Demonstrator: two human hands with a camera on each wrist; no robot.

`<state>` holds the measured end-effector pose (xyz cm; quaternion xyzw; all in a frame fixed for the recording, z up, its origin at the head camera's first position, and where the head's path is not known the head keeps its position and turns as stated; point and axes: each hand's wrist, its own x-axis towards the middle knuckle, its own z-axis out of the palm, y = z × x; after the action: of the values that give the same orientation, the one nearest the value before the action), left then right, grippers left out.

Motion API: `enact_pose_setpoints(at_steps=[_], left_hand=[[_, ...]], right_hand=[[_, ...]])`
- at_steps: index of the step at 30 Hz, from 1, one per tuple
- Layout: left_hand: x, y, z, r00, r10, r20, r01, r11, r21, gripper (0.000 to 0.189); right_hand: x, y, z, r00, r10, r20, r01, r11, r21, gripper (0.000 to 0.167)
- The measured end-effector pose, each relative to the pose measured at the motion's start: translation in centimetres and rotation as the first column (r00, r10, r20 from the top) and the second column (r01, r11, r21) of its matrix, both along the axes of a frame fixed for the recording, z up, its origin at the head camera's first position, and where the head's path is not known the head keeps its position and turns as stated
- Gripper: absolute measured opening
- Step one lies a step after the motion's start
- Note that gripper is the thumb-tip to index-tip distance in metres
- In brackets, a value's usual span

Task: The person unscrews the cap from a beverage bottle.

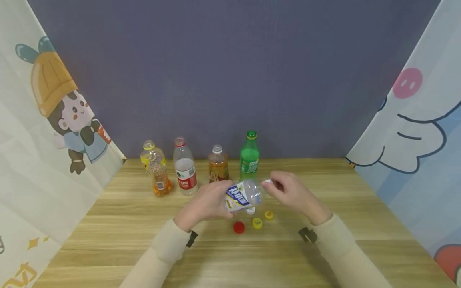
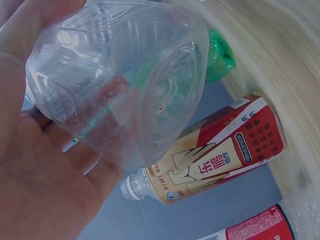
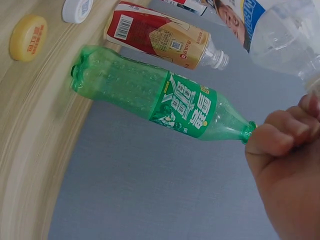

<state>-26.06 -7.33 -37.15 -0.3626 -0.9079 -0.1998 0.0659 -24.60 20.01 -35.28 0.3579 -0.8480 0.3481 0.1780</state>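
My left hand (image 1: 207, 203) grips a clear plastic bottle (image 1: 238, 197) with a white and blue label, held above the table and tilted with its neck toward the right. Its bare, see-through base fills much of the left wrist view. At the neck end, the fingertips of my right hand (image 1: 293, 195) pinch a small white cap (image 1: 267, 182). Whether the cap is on the neck or just off it cannot be told, since the fingers cover most of it. Below the bottle lie a red cap (image 1: 239, 227), a yellow cap (image 1: 257, 223), an orange-yellow cap (image 1: 269, 215) and a white cap (image 1: 250, 210).
Behind the hands stand several uncapped bottles: one with amber liquid (image 1: 163, 185), a clear one with a red and white label (image 1: 186, 176), a brown-labelled one (image 1: 218, 166) and a green one (image 1: 249, 156). A dark panel (image 1: 230, 80) closes off the wooden table (image 1: 108, 240) at the back.
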Motion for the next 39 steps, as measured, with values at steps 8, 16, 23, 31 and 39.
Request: enact_pose_setpoints(at_steps=[8,16,23,31,39], left_hand=[[-0.2,-0.2,-0.2,1.0,0.014,0.013,-0.014,1.0,0.007,0.063],[-0.3,-0.2,-0.4,0.999,0.03,0.044,-0.03,0.999,0.016,0.065],[-0.2,-0.1,-0.4,0.998,0.057,0.005,-0.057,0.998,0.004,0.066],[0.0,0.1,-0.6,0.991,0.085,-0.101,-0.089,0.995,-0.043,0.069],[0.0,0.1,-0.6,0.988,0.099,-0.121,-0.105,0.993,-0.045,0.071]], right_hand=[[0.2,0.2,-0.1,1.0,-0.019,0.006,0.019,0.998,0.065,0.022],[0.7,0.3,0.3,0.998,-0.047,0.045,0.042,0.994,0.105,0.016],[1.1,-0.3,0.7,0.949,-0.255,0.186,0.25,0.967,0.052,0.044],[1.4,-1.6,1.6,0.777,-0.403,0.484,0.403,0.909,0.109,0.065],[1.5,-1.8,1.7,0.743,-0.383,0.55,0.392,0.914,0.107,0.064]])
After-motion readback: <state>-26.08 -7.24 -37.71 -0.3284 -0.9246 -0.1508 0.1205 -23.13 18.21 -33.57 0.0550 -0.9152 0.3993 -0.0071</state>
